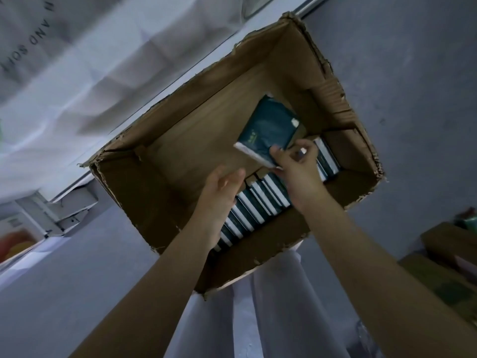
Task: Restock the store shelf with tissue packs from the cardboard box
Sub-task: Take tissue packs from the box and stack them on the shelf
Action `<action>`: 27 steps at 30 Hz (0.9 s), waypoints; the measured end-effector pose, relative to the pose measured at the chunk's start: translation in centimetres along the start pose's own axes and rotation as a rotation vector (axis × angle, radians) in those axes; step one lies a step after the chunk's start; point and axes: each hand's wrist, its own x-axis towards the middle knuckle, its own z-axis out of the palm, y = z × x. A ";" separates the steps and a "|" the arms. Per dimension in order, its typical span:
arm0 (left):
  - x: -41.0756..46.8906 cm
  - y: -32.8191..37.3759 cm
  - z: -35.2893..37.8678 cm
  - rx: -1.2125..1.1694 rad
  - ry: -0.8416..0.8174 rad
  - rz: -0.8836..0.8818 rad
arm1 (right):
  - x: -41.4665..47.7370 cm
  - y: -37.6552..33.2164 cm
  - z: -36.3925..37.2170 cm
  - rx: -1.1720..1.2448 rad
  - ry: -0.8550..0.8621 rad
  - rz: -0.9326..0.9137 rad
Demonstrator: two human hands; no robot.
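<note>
An open cardboard box (pixel 185 135) with torn rims sits below me on the floor. Along its near side stands a row of several dark green tissue packs (pixel 258 202) with white edges. My right hand (pixel 296 166) pinches one dark green tissue pack (pixel 271 127) by its lower corner, lifted above the row. My left hand (pixel 222 189) hovers inside the box to the left of that pack, fingers straight and holding nothing. The far half of the box floor is bare cardboard.
A white wrapped bulk pack with printed letters (pixel 77 60) lies to the upper left beside the box. A white shelf bracket (pixel 69 210) shows at left. Brown boxes (pixel 449 254) stand at the right edge. Grey floor (pixel 413 73) surrounds the box.
</note>
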 end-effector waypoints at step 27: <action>3.4 -1.3 -0.5 -0.086 0.150 -0.085 | 8.8 0.8 -9.0 -1.489 -0.051 0.131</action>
